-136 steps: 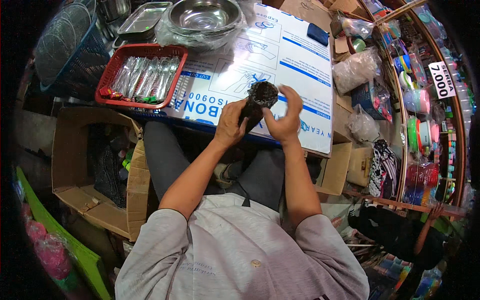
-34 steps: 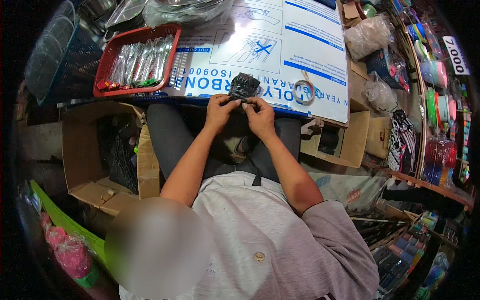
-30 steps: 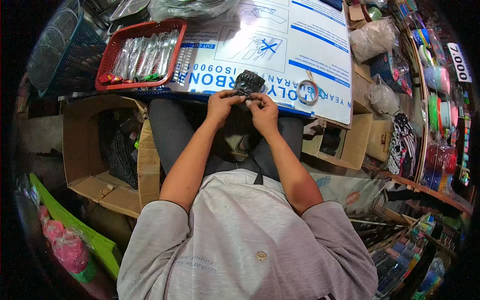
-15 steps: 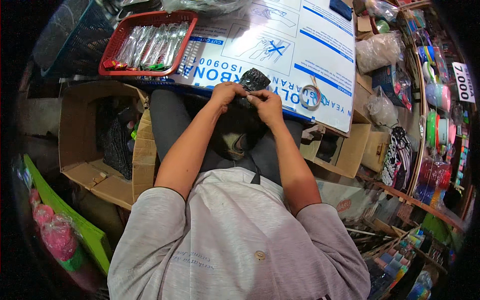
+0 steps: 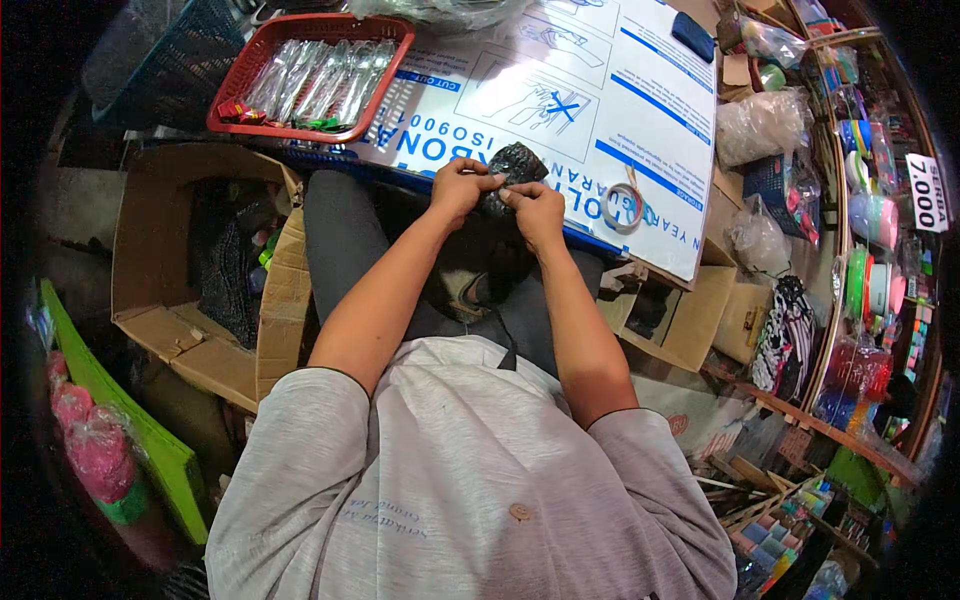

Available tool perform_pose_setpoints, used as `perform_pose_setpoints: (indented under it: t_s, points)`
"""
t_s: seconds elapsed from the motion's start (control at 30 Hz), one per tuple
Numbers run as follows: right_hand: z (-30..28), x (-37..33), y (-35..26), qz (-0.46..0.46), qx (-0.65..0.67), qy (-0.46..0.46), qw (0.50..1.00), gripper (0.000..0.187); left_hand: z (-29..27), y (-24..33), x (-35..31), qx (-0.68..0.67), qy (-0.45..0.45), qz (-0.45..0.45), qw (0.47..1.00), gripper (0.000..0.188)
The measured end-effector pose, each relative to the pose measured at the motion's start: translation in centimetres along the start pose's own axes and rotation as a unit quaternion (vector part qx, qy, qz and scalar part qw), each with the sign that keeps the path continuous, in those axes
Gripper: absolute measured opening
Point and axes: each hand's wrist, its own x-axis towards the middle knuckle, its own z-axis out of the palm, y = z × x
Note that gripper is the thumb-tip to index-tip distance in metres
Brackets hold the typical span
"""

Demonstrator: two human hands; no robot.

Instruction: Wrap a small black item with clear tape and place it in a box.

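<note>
Pointing a crumpled, shiny black plastic bundle (image 5: 518, 165) away from the body, tipping its far end slightly to the right, and running its long axis roughly front to back at the near edge of the bench (image 5: 655, 235). Curling both hands nearly closed around its near part: pinching one side with the left hand (image 5: 463, 190) and the other with the right hand (image 5: 537, 210), bringing thumbs and fingertips almost together over the plastic. Hiding some of the near end behind the fingers.

Facing large blue capitals just beyond on the white bench top, along with smaller lines, blue bands and outlined drawings, one bearing a blue cross. Seeing a ring-shaped roll (image 5: 606, 212) lying on the lettering to the right, and a red basket (image 5: 290, 133) at left, carrying cutlery (image 5: 330, 80) in clear wrapping. Having a dark blue pouch (image 5: 693, 37) at the far right. Flanking the knees with an open cardboard box (image 5: 150, 230) at left. Wearing a grey shirt (image 5: 440, 470) bearing faint blue script. Catching bold black characters on a white sign (image 5: 927, 205) by the shelves (image 5: 840, 433), far right.
</note>
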Motion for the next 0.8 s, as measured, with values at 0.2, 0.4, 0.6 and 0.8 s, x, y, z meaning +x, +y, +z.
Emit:
perform_pose_setpoints:
  t_s: [0.2, 0.4, 0.6, 0.8]
  points:
    - [0.9, 0.1, -0.2, -0.001, 0.010, 0.015, 1.000, 0.015, -1.6, -0.7, -5.4, 0.308, 0.088, 0.492, 0.810, 0.034]
    - [1.4, 0.8, -0.8, -0.001, 0.039, 0.085, 0.996, 0.012, 0.8, -1.6, -3.9, 0.323, 0.047, 0.503, 0.800, 0.035]
    - [-0.2, 2.2, -2.0, -0.007, -0.077, -0.036, 0.996, 0.014, 0.2, -1.3, -2.7, 0.343, 0.047, 0.523, 0.779, 0.032]
    - [-0.4, 2.6, -5.5, -0.093, -0.109, -0.013, 0.990, 0.022, 0.4, -0.8, -2.8, 0.380, 0.052, 0.522, 0.762, 0.029]
